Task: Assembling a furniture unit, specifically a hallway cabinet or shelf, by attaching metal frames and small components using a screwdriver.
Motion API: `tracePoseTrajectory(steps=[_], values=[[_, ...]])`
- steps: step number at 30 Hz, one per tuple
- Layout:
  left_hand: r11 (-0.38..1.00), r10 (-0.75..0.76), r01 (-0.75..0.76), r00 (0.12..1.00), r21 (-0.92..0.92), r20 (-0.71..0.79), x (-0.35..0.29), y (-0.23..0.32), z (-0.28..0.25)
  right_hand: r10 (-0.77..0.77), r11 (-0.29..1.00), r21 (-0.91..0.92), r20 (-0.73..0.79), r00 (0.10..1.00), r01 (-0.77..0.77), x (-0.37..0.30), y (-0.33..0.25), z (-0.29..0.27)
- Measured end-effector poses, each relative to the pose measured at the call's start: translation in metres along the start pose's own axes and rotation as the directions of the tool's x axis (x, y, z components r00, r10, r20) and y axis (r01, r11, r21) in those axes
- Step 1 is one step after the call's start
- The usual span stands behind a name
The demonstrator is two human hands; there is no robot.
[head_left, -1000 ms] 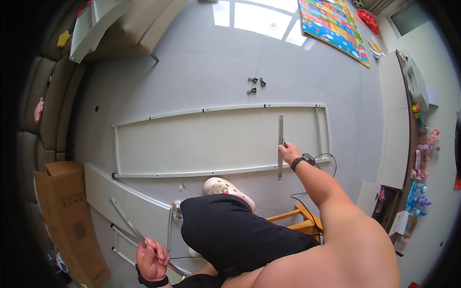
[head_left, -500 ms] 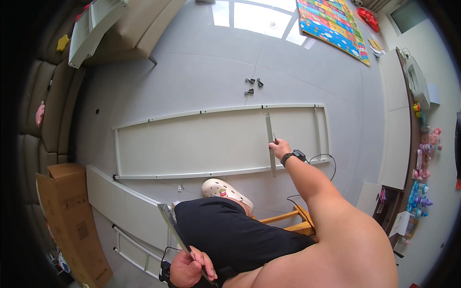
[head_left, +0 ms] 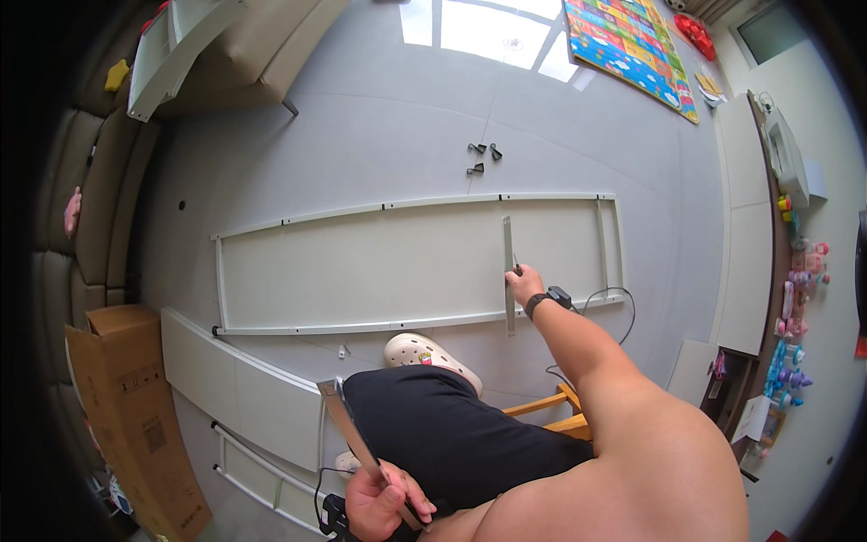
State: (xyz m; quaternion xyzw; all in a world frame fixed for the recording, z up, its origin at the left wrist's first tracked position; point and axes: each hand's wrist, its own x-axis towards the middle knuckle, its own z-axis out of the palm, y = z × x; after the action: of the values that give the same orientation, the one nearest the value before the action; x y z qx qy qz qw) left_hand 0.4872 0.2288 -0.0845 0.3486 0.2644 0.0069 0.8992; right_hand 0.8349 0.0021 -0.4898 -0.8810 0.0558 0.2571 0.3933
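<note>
My left hand point(head_left: 384, 504), low in the picture, is closed round a long flat metal bar point(head_left: 350, 425). That bar slants up and left beside my dark shorts. Over the right part of a long white frame with a pale panel point(head_left: 361, 262), my right hand point(head_left: 526, 285) is closed on a second metal bar point(head_left: 508, 237). This bar stands crosswise to the frame's length. A thin tool with a dark end point(head_left: 517, 267) pokes out of the same hand; it looks like a screwdriver, but most of it is hidden.
Beyond the frame lie several black clips point(head_left: 476, 169). White panels point(head_left: 244, 384), a smaller white frame point(head_left: 262, 474) and a cardboard box point(head_left: 135, 425) are at the left. A wooden stool point(head_left: 546, 411) and a black cable point(head_left: 634, 316) sit near my right arm. My shoe point(head_left: 433, 357) is by the frame's near edge.
My left hand has shifted right and slightly down, and its bar has turned to show more of its flat face. The right hand and its bar have hardly moved.
</note>
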Motion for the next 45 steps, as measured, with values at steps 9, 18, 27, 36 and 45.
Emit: tracePoseTrajectory(steps=[9,18,27,36,45], values=[[0.993,-0.112,0.111,0.993,0.044,0.032,0.006,0.015,-0.006,-0.036,0.999,-0.021,-0.051,0.998,0.034,0.014,0.01,-0.007],[0.98,-0.199,0.198,0.978,0.019,0.058,0.009,0.018,-0.009,0.018,1.0,0.002,0.029,0.999,-0.018,0.024,0.004,0.0],[0.982,-0.185,0.186,0.98,-0.006,0.067,0.011,0.016,-0.01,0.015,0.994,0.112,-0.004,1.0,-0.015,0.04,0.009,0.005],[0.98,-0.195,0.196,0.979,-0.015,0.051,0.013,0.018,-0.007,0.176,0.953,0.24,0.059,0.983,-0.185,0.042,0.003,0.006],[0.983,-0.183,0.184,0.982,-0.004,0.05,0.012,0.017,-0.007,0.139,0.962,0.228,0.079,0.987,-0.154,0.051,0.011,0.008]])
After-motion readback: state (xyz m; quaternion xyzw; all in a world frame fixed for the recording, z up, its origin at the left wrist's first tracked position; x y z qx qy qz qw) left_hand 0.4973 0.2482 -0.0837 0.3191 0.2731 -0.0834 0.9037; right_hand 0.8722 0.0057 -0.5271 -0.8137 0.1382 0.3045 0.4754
